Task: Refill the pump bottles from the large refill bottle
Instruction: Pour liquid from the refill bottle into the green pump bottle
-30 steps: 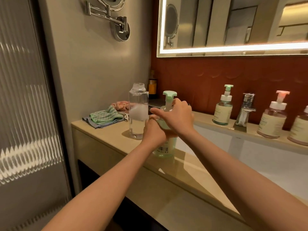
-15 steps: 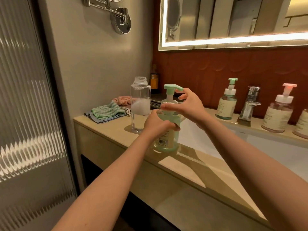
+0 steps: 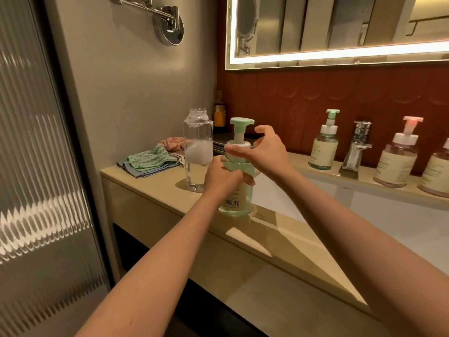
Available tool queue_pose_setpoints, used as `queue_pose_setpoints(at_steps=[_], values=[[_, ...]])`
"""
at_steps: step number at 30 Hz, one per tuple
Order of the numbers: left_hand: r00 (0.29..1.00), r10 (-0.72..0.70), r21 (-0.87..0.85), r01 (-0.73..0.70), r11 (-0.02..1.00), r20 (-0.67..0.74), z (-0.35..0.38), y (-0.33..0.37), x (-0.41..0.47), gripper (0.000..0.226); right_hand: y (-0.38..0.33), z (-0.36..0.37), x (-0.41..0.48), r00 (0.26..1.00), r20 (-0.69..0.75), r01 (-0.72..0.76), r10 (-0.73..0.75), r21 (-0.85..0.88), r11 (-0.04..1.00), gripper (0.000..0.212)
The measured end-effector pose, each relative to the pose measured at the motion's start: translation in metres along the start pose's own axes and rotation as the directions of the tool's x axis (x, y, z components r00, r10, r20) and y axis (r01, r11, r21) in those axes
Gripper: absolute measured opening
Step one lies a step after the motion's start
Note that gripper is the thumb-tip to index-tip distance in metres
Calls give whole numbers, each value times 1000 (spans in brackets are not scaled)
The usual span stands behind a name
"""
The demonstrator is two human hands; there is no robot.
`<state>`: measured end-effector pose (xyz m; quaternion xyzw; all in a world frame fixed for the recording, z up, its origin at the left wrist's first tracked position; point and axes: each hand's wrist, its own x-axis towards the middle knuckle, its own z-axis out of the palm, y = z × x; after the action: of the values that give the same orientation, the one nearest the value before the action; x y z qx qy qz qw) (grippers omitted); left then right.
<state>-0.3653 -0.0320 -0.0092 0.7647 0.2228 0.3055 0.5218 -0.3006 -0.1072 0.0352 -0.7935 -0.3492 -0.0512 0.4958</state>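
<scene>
My left hand (image 3: 223, 178) is wrapped round the body of the green pump bottle (image 3: 234, 205). It's holding the bottle upright on the worktop (image 3: 155, 193), right at the edge of the sink (image 3: 364, 205). My right hand (image 3: 267, 152) is up at the bottle's white collar (image 3: 239, 143). The thumb lies against the front of it and the index finger is lifted clear. The other fingers go round the back, so I honestly can't tell if they're gripping. The green pump head (image 3: 241, 121) sticks up above both hands.

Just beside it on the left stands the tall clear bottle (image 3: 198, 152), no cap on, with white foamy stuff partway up. Further left are the folded green and grey cloths (image 3: 148, 160), plus a pink cloth (image 3: 172, 143) by the wall.

On the ledge behind the sink there's a second green pump bottle (image 3: 324, 147), the chrome tap (image 3: 357, 147) and a pink pump bottle (image 3: 398, 159). One more bottle (image 3: 437, 173) is cut off at the edge.
</scene>
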Motion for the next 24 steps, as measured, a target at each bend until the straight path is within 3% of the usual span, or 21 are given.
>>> queue_pose_setpoints(at_steps=[3,7,10,13,16,20,24], values=[[1000,-19,-4,19,1000,5,-2,1,-1,69,-1,4,0,995,-90,-50,52,22,998,88],[1000,-17,0,17,1000,3,-4,1,-1,69,1,-3,1,999,39,-28,23,122,992,81],[1000,-14,6,14,1000,2,-4,0,-1,68,2,0,-1,1000,27,-13,12,42,999,89],[1000,-16,2,16,1000,7,-4,1,-2,68,2,-2,-4,997,-57,44,-46,-25,999,79],[1000,-22,-4,22,1000,4,-5,2,-2,69,2,-5,-1,999,4,48,-48,-1,999,71],[1000,-8,7,8,1000,0,-5,-1,0,66,0,3,-2,1000,8,27,-26,-55,998,83],[1000,-16,10,16,1000,-2,-6,-2,2,70,-6,1,-3,998,-45,50,-53,-66,997,70]])
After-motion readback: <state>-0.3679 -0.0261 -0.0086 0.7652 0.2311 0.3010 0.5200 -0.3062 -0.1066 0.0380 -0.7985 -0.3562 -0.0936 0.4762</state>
